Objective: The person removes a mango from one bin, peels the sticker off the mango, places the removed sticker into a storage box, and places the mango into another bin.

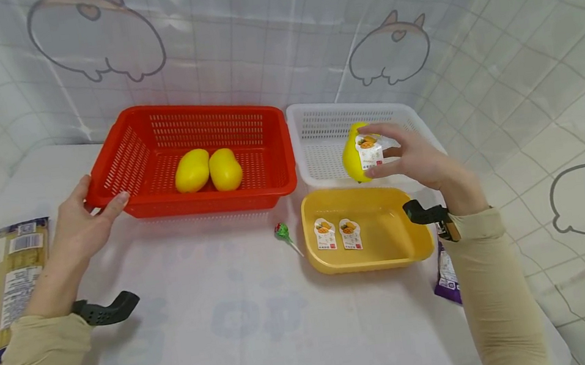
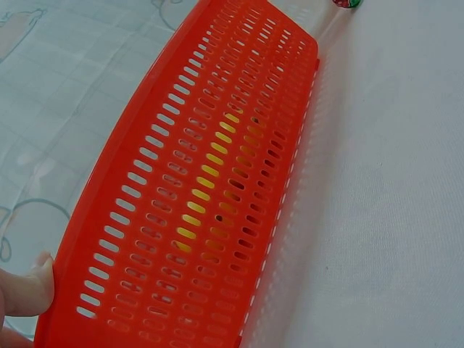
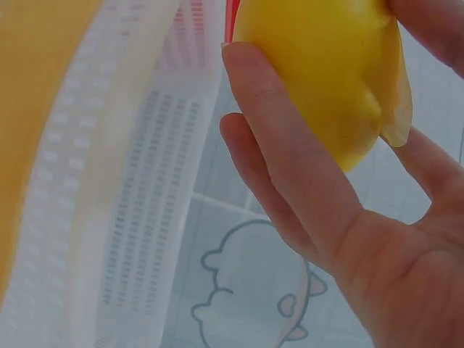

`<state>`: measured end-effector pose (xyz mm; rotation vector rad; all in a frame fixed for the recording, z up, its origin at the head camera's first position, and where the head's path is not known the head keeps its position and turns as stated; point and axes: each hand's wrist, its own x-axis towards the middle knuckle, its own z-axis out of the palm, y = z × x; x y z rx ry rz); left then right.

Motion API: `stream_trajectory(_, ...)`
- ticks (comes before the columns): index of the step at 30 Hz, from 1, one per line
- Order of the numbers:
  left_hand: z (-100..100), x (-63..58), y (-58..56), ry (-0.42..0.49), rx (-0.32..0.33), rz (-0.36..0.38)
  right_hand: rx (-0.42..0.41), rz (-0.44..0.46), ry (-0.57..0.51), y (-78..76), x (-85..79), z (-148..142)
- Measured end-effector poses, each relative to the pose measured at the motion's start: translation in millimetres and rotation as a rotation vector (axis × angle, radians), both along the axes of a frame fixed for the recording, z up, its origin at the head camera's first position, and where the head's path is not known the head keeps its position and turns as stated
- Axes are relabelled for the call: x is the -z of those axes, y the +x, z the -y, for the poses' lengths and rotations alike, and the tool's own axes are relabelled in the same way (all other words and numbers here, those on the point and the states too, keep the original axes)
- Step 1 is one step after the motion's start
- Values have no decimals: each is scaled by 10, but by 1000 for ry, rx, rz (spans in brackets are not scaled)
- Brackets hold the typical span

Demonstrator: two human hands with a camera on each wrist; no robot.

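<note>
At the red basket's [image 1: 206, 203] near left corner, my left hand [image 1: 78, 228] grips the rim, thumb on top. Two yellow mangoes [image 1: 193, 171] lie side by side inside that basket; the left wrist view shows yellow through the slots of its wall [image 2: 196, 181]. Over the white basket [image 1: 319, 176], my right hand [image 1: 415, 157] holds another yellow mango [image 1: 350, 159] between thumb and fingers. A white label [image 1: 369, 151] with a fruit picture is on this mango's side. In the right wrist view, the label's edge [image 3: 399, 101] stands out from the mango.
In front of the white basket is a yellow tray [image 1: 386, 261] with two similar labels [image 1: 325, 233] in it. A green lollipop [image 1: 281, 231] lies left of the tray. A long noodle packet [image 1: 10, 269] lies far left, and a purple packet [image 1: 448, 279] lies beneath the right forearm.
</note>
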<state>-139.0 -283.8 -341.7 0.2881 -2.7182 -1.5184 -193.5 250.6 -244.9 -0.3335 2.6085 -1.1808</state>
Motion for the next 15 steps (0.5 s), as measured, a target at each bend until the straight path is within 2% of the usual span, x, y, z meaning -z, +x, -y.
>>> stream_trajectory(8,5,2,-4,1,6,-3,-46,-82,15,127,93,88)
stream_trajectory(15,2,-10,0,-6,6,-6,-45,-51,-34,264,164,212)
